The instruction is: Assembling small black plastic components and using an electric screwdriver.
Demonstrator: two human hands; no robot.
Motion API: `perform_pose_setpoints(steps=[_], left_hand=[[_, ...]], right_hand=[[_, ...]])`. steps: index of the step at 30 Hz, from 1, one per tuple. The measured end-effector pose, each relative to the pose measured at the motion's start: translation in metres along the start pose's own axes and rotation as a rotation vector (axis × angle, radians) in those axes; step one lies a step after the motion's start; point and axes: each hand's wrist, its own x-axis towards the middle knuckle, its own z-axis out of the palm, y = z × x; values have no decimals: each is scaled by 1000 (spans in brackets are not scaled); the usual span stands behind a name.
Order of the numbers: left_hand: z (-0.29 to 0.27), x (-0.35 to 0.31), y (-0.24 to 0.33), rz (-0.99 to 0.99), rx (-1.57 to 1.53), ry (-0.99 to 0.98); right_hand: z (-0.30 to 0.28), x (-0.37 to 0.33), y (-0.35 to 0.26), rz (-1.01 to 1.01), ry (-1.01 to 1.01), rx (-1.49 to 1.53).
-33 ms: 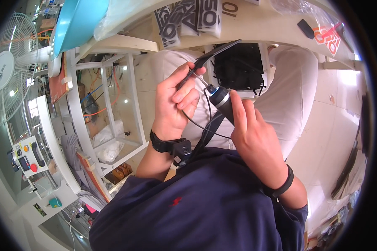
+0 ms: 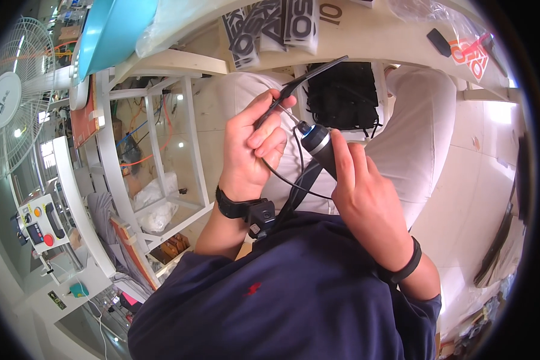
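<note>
My left hand (image 2: 250, 144) pinches a long, thin, flat black piece (image 2: 315, 72) between thumb and fingers. The piece slants up and to the right over my lap, its far end free. In my right hand (image 2: 371, 207) is a black cylindrical electric screwdriver (image 2: 321, 147) with a silver ring and a blue light near its nose. Its thin metal bit (image 2: 288, 113) points up-left to the underside of the black piece, close to my left fingers. Exactly where the tip meets the piece is hidden. A thin black cable (image 2: 285, 179) loops below, between both hands.
Ahead, a pale table edge (image 2: 366, 51) carries dark-printed clear packets (image 2: 300, 27) and a small black object (image 2: 438, 42). Beneath it stands a black bag (image 2: 342, 96). Leftward are a white metal frame (image 2: 192, 129), a turquoise basin (image 2: 111, 36), a fan (image 2: 6, 96) and a control box (image 2: 42, 225).
</note>
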Motion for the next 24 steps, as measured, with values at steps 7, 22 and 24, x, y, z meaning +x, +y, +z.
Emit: perform_pose_setpoints(steps=[7,22,24], left_hand=[[-2,2,0,2,40,39],[-12,23,1,-16,419,134],[-18,37,1,-53,471,129]], right_hand=[[1,-1,2,-2,22,14],[-11,-22,23,161,-89,350],[-17,-29,35,225,-86,389]])
